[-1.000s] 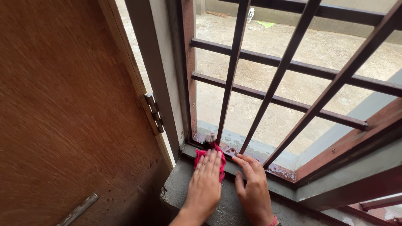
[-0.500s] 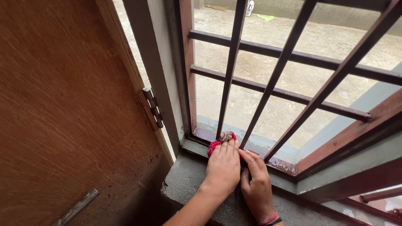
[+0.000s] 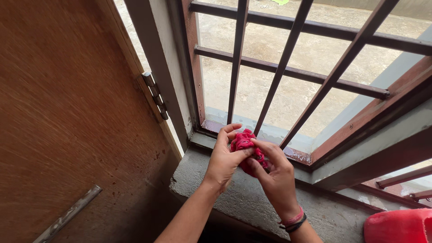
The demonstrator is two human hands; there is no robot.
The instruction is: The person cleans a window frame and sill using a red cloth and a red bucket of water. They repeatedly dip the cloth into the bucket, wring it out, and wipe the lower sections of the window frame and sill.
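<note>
Both hands, left hand (image 3: pixel 225 159) and right hand (image 3: pixel 274 173), have lifted the red cloth (image 3: pixel 245 145) off the sill (image 3: pixel 211 180) at lower centre, gripping it bunched, apparently refolding.

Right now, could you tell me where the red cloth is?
In the head view, the red cloth is bunched between the left hand and right hand, just above the concrete sill, in front of the window bars.

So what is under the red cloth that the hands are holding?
Under the red cloth lies the grey concrete sill. The left hand and right hand bunch it above the sill; their fingers hide the cloth's underside.
</note>
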